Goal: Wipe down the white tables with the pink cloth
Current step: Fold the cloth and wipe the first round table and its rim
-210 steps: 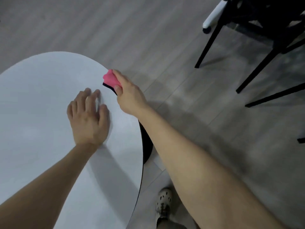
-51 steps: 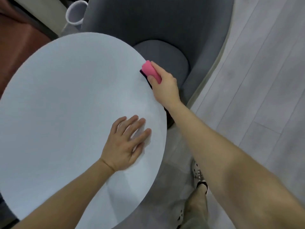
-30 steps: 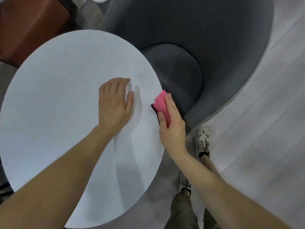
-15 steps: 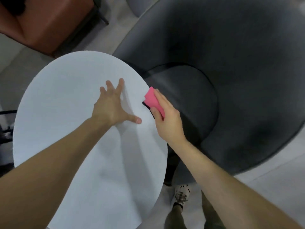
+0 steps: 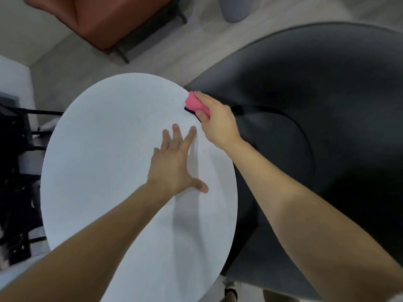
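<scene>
The round white table (image 5: 104, 162) fills the middle of the head view. At its far right rim my right hand (image 5: 218, 122) grips the folded pink cloth (image 5: 195, 103), thumb on top and fingers curled round the table's dark edge. My left hand (image 5: 174, 164) lies flat on the tabletop just inside that rim, fingers spread and straight, thumb out to the right. Most of the cloth's underside is hidden by the rim and my fingers.
A large dark grey armchair (image 5: 316, 127) stands right against the table's right side. A brown leather seat (image 5: 104, 18) on dark legs is at the back left. Black frames (image 5: 19, 171) crowd the left edge. My shoe (image 5: 229, 290) shows below the table.
My view has swung round the table. The right hand has slid the cloth further along the rim, away from me. The left hand has shifted on the tabletop and stays flat.
</scene>
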A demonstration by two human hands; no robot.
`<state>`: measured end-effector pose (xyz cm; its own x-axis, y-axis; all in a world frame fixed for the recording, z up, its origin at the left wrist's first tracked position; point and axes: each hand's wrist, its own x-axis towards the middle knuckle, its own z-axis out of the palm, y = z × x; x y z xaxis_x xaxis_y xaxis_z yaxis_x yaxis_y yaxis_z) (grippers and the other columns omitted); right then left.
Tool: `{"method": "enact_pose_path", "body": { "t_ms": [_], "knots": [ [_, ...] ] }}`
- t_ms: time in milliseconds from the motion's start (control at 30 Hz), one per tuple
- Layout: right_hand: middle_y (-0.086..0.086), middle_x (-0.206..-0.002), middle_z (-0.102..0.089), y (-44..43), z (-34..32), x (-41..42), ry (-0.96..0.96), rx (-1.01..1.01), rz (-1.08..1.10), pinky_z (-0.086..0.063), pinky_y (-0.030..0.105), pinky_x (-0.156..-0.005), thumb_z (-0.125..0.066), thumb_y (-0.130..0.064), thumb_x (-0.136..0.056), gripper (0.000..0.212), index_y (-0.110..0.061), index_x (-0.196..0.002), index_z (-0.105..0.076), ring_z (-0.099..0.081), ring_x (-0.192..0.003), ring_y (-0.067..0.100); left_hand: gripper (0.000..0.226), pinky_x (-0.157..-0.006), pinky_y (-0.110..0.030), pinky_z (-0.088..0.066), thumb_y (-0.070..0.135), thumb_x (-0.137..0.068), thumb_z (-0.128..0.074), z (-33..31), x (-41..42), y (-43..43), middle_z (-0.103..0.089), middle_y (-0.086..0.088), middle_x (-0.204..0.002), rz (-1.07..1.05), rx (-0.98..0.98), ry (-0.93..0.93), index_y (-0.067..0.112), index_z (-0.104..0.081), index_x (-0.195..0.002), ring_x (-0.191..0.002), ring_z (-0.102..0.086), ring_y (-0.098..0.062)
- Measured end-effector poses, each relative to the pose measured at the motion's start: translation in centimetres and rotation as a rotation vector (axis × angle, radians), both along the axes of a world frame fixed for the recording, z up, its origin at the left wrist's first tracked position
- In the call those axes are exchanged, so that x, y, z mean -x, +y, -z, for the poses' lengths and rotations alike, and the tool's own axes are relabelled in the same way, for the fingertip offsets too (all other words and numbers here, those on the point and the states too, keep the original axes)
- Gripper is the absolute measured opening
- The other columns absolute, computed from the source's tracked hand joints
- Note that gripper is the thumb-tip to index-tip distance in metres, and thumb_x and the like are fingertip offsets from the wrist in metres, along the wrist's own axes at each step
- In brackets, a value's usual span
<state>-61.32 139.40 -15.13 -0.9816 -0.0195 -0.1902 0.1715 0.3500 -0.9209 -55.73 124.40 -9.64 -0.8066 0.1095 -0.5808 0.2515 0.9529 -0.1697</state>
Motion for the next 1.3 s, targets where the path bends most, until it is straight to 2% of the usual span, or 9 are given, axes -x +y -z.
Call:
{"method": "enact_pose_path", "body": {
  "t_ms": [167,267,367,467,600,767,933,1067,1300],
  "knots": [
    [-0.009,-0.168,-0.046,2.7,0.0,-7.8,-0.003,-0.056,0.022,-0.035,0.017,-0.12,-0.061,-0.017,-0.11,0.059,-0.025,-0.166,-0.043,-0.044,-0.152,0.007,0.172,-0.128,-0.066,-0.034,0.095,-0.049,-0.084,-0.1,0.0,0.1,0.017,-0.011,-0.181,0.022,0.012,-0.002,0.038,0.029,-0.166,-0.169,0.006,-0.046],
    [-0.004,-0.165,-0.051,1.2,-0.9,-2.4,-0.015,-0.144,-0.046,-0.039,0.025,-0.122,-0.061,-0.014,-0.11,0.056,-0.021,-0.163,-0.047,-0.049,-0.15,0.017,0.171,-0.13,-0.068,-0.03,0.092,-0.052,-0.086,-0.2,0.0,0.3,0.019,-0.012,-0.181,0.014,-0.011,-0.018,0.037,0.028,-0.166,-0.168,0.008,-0.047],
    [0.006,-0.151,-0.061,-2.7,-1.5,7.6,0.048,-0.333,-0.297,-0.048,0.04,-0.11,-0.056,-0.014,-0.11,0.044,-0.017,-0.154,-0.054,-0.06,-0.135,0.032,0.171,-0.13,-0.07,-0.026,0.088,-0.052,-0.089,-0.2,-0.2,0.3,0.02,-0.011,-0.181,-0.003,-0.037,-0.025,0.037,0.027,-0.166,-0.168,0.011,-0.047],
    [0.012,-0.146,-0.064,-7.0,-1.9,13.9,0.058,-0.43,-0.471,-0.047,0.04,-0.108,-0.052,-0.016,-0.111,0.039,-0.016,-0.15,-0.058,-0.059,-0.133,0.035,0.172,-0.13,-0.072,-0.023,0.083,-0.052,-0.094,0.1,-0.2,0.2,0.021,-0.009,-0.18,-0.028,-0.069,-0.04,0.036,0.027,-0.165,-0.167,0.014,-0.048],
    [0.011,-0.144,-0.066,-8.4,-1.4,14.7,0.086,-0.444,-0.437,-0.049,0.039,-0.104,-0.052,-0.019,-0.112,0.038,-0.019,-0.15,-0.058,-0.061,-0.13,0.034,0.17,-0.13,-0.074,-0.021,0.082,-0.053,-0.094,0.2,-0.3,0.2,0.022,-0.009,-0.18,-0.037,-0.078,-0.031,0.037,0.027,-0.164,-0.167,0.014,-0.048],
    [0.005,-0.147,-0.066,-3.7,0.0,8.7,0.064,-0.308,-0.247,-0.05,0.038,-0.108,-0.056,-0.02,-0.111,0.043,-0.025,-0.154,-0.058,-0.063,-0.13,0.032,0.172,-0.128,-0.075,-0.024,0.084,-0.05,-0.094,0.5,-0.3,0.4,0.018,-0.01,-0.181,-0.035,-0.073,-0.015,0.038,0.023,-0.167,-0.167,0.011,-0.049],
    [-0.004,-0.158,-0.06,0.9,0.6,-1.7,0.017,-0.122,-0.014,-0.046,0.034,-0.122,-0.059,-0.018,-0.112,0.048,-0.021,-0.159,-0.054,-0.057,-0.144,0.016,0.175,-0.126,-0.076,-0.027,0.084,-0.043,-0.096,0.8,-0.1,0.3,0.014,-0.01,-0.182,-0.055,-0.067,0.002,0.04,0.018,-0.168,-0.168,0.007,-0.049],
    [-0.006,-0.159,-0.058,1.9,0.4,-9.4,-0.009,-0.081,0.125,-0.042,0.028,-0.124,-0.058,-0.014,-0.111,0.05,-0.022,-0.16,-0.053,-0.052,-0.148,0.01,0.177,-0.123,-0.076,-0.031,0.084,-0.04,-0.097,0.7,0.0,0.2,0.012,-0.011,-0.181,-0.049,-0.067,0.005,0.04,0.017,-0.168,-0.167,0.005,-0.049],
    [-0.005,-0.156,-0.061,0.6,-0.3,-19.8,-0.076,-0.062,0.328,-0.046,0.034,-0.123,-0.062,-0.007,-0.108,0.052,-0.019,-0.158,-0.056,-0.056,-0.146,0.012,0.172,-0.123,-0.076,-0.032,0.076,-0.044,-0.101,-0.4,-0.1,0.9,0.006,-0.012,-0.182,-0.07,-0.074,-0.003,0.038,0.007,-0.172,-0.168,0.002,-0.048]
  ]
}}
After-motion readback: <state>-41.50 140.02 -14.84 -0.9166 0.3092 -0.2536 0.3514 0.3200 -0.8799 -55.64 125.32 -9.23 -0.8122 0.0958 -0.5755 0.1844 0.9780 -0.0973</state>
